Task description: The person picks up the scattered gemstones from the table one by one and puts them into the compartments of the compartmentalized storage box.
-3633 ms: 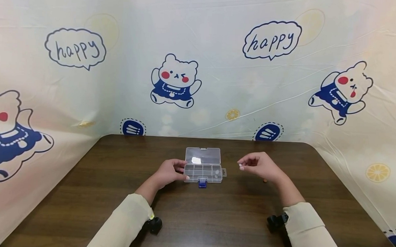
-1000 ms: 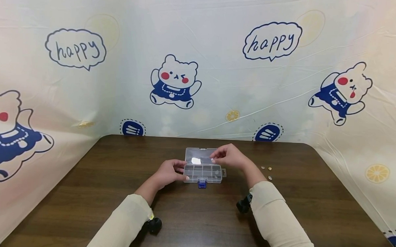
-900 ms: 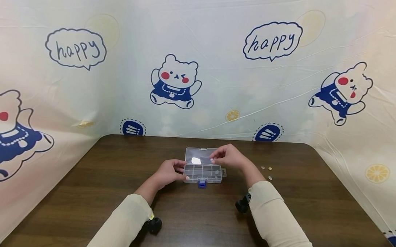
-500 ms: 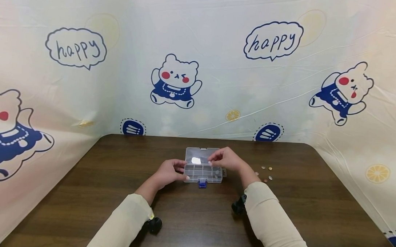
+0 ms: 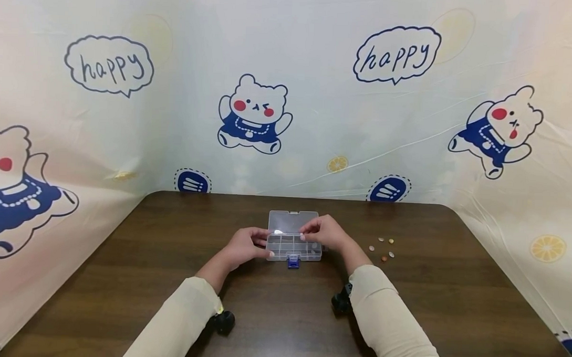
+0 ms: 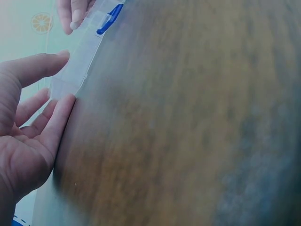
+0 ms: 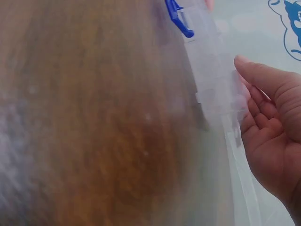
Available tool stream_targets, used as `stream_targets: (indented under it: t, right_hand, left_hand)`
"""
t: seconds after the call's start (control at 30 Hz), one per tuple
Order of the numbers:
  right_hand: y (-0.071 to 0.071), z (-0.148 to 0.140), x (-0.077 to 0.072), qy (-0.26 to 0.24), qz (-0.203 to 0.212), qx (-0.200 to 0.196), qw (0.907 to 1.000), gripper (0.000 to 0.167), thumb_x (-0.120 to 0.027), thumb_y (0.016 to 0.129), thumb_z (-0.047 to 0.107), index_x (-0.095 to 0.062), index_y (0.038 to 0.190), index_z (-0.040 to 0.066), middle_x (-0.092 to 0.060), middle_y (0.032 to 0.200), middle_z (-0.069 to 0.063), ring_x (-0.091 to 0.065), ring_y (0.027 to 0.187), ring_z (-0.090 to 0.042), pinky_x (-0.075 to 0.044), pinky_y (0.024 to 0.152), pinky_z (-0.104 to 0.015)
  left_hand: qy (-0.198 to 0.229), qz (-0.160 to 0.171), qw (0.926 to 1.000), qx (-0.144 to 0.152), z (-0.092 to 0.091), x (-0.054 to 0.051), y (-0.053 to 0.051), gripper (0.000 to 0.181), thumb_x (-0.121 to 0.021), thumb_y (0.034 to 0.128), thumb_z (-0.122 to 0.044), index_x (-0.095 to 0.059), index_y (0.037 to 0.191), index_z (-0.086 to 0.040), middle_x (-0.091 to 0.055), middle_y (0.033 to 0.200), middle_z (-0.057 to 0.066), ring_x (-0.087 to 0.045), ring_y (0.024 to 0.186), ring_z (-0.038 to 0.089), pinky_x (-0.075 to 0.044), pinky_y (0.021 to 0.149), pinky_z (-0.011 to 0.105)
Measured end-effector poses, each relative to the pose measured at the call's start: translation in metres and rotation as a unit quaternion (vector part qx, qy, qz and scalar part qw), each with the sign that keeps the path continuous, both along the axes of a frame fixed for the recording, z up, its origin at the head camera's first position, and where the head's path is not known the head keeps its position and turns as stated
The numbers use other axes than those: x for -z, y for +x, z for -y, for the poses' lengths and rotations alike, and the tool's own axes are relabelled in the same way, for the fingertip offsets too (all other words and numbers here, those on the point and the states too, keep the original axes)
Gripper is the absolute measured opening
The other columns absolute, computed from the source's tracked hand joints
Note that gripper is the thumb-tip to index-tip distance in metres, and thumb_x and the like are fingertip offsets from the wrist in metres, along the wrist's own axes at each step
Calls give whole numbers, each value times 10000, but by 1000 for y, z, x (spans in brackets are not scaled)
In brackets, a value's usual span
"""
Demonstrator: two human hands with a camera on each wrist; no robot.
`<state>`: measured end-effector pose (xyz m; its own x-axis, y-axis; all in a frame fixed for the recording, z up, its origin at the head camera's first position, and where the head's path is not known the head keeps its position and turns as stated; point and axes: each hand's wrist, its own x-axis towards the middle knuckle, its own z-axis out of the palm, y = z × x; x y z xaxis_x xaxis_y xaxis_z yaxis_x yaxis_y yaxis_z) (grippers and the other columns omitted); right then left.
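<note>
A clear plastic compartment box lies on the table with its lid tipped back and its blue latch facing me. My left hand holds the box's left end, thumb at the near corner and fingers at the far one. Over the back row of compartments, my right hand pinches a small whitish pebble-like piece between thumb and fingertips. In the right wrist view that piece is hidden. Pale bits show in the box's right-end compartments.
On the brown table, right of my right hand, lie several small pieces: whitish ones, a yellowish one and an orange-brown one. A printed cloth hangs behind the table.
My right hand has come left from beside the box to above its compartments, then dropped slightly over the past second. Its whitish piece stays pinched. The left hand stays on the box.
</note>
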<state>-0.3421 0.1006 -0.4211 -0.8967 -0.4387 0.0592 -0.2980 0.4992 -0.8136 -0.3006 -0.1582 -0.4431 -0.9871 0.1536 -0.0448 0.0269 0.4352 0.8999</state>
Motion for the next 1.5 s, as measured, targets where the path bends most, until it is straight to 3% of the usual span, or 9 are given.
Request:
stream_targets:
  t: [0.53, 0.97, 1.5]
  right_hand:
    - [1, 1, 5, -33, -139, -7, 9999, 124, -763, 830, 28, -770, 951, 49, -709, 845, -18, -569, 720, -159, -512, 668, -271]
    - [7, -8, 1, -443, -159, -50, 9989, 184, -763, 834, 42, -741, 1012, -3, -704, 881, -39, -586, 749, -170, -517, 675, -285]
    - [16, -24, -4, -509, -131, 239, 9983, 242, -788, 828, 115, -737, 1044, 20, -675, 887, -34, -553, 775, -220, -491, 663, -288]
  left_hand:
    - [42, -6, 10000, -12, -1, 0, -1, 566, -893, 686, -111, -658, 1200, -74, -659, 1050, 52, -612, 970, 215, -540, 848, 352]
    - [43, 9, 10000, 69, -1, 1, -1, 576, -893, 689, -118, -651, 1209, -72, -655, 1058, 59, -611, 976, 221, -542, 842, 349]
    - [-25, -12, 10000, 12, -1, -1, 0, 566, -888, 697, -116, -650, 1210, -84, -650, 1055, 50, -604, 979, 214, -538, 851, 346]
